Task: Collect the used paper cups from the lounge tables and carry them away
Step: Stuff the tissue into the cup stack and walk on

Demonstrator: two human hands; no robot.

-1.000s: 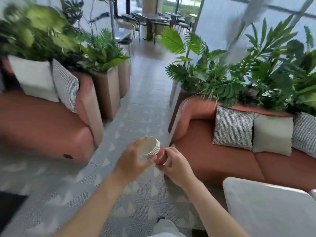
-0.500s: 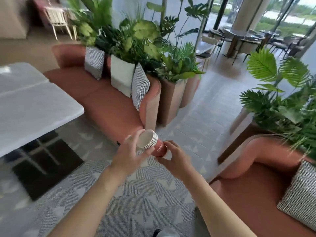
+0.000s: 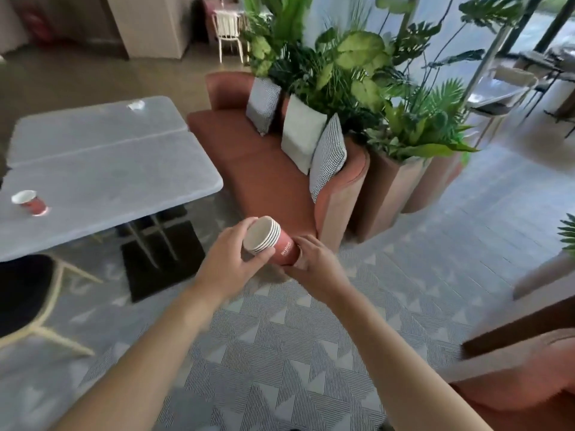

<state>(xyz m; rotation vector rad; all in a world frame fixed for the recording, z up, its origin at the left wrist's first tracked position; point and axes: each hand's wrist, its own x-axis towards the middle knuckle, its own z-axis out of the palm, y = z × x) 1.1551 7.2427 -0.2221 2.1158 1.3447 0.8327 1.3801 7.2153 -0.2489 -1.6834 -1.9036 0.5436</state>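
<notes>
Head view: both bare forearms reaching forward over patterned carpet (image 3: 280, 353). Left hand (image 3: 231, 264) curling fingers and thumb around the rim end of a stack of red paper cups (image 3: 270, 241), right hand (image 3: 314, 262) gripping the stack's base end; stack lying tilted, open mouths facing left and toward the camera, held in the air between both hands. Left, a single red paper cup (image 3: 29, 203) sitting tilted on the grey worktop (image 3: 109, 169), well apart from the stack. Crumpled white item (image 3: 136, 105) lying at the worktop's far edge, too blurred to identify. Beyond, terracotta sofa (image 3: 258, 169) carrying three cushions (image 3: 303, 132), planters with leafy plants (image 3: 357, 73) standing behind it.
</notes>
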